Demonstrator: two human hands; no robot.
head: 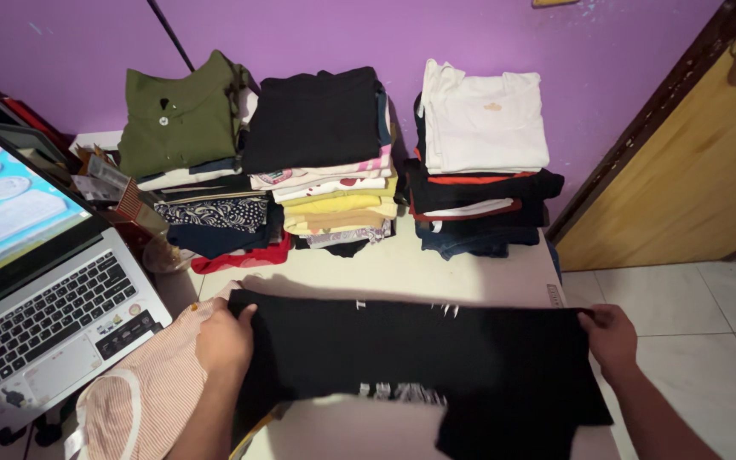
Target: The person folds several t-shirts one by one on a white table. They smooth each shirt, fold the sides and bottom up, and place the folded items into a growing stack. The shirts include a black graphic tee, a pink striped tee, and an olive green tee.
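Note:
A black garment (419, 362) with small white print lies spread across the near part of a pale table (402, 264). My left hand (221, 339) grips its left edge and my right hand (612, 337) grips its right edge, stretching the cloth between them. Part of the garment hangs off the table's front edge at the lower right. Under my left forearm lies a pink striped cloth (151, 396).
Three stacks of folded clothes stand at the back: an olive-topped one (182, 115), a black-topped one (315, 119), a white-topped one (483, 119). An open laptop (36, 298) sits at the left. A wooden door (692, 170) and tiled floor (692, 307) are to the right.

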